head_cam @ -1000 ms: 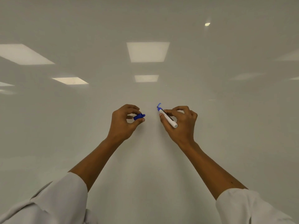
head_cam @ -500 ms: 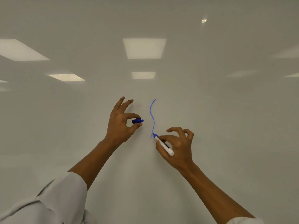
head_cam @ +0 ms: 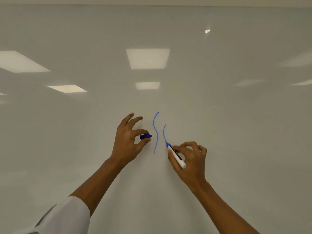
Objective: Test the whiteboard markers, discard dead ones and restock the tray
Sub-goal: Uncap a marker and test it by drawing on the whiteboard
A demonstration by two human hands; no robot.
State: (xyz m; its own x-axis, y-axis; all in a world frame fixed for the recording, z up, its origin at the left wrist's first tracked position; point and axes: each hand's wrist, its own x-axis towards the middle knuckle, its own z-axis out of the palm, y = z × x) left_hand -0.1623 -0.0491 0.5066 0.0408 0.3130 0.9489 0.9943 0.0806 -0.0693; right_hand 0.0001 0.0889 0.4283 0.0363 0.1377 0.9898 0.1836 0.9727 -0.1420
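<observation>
Head view: the right hand (head_cam: 189,159) holds a blue whiteboard marker (head_cam: 176,156) in a writing grip, thumb and fingers closed around its white barrel, blue tip touching the whiteboard (head_cam: 236,115). The left hand (head_cam: 128,141) pinches the marker's blue cap (head_cam: 146,136) between thumb and forefinger, its other fingers spread, held just left of the ink.

A second ago the board was bare and the tip was only poised against it. Half a second ago one wavy blue line (head_cam: 156,132) stood there. Now a second, shorter stroke (head_cam: 164,134) runs down just right of the first, ending at the tip, so the right hand has come back up and is drawing downward again.

Both lines look solid and evenly blue, with no skipping that can be seen. My judgement is that this marker is live: it belongs back in the tray, not in the discards. Capping it is the likely next step. Neither the tray nor any other markers are in view.
</observation>
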